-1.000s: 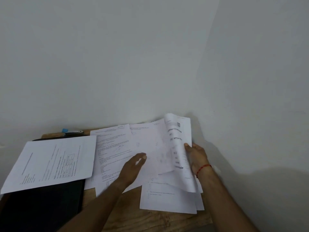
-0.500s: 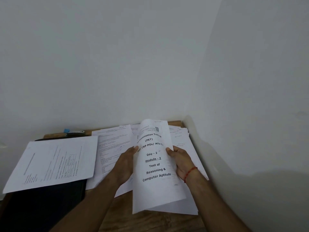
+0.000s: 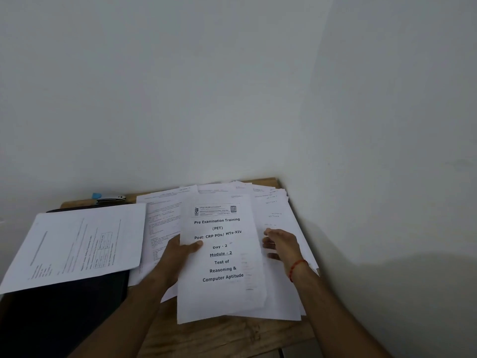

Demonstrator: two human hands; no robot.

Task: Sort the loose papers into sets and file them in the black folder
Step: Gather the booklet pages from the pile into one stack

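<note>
A printed title sheet headed "Pre Examination Training" point(image 3: 222, 264) is held up over the spread of loose papers point(image 3: 281, 218). My left hand point(image 3: 178, 254) pinches its left edge, thumb on the front. My right hand point(image 3: 280, 244) hovers just right of the sheet with fingers loosely spread, holding nothing. The black folder point(image 3: 64, 303) lies at the left, with a separate set of printed pages point(image 3: 77, 244) resting across its top.
The wooden table point(image 3: 219, 337) sits in a corner, walls close behind and to the right. A stapler with a blue end point(image 3: 108, 198) lies at the back left edge. More printed sheets point(image 3: 162, 218) fan out between the folder and the held page.
The curled title sheet has flattened and turned face up. My right hand has let go of its right edge and moved off to the right; my left hand keeps its pinch.
</note>
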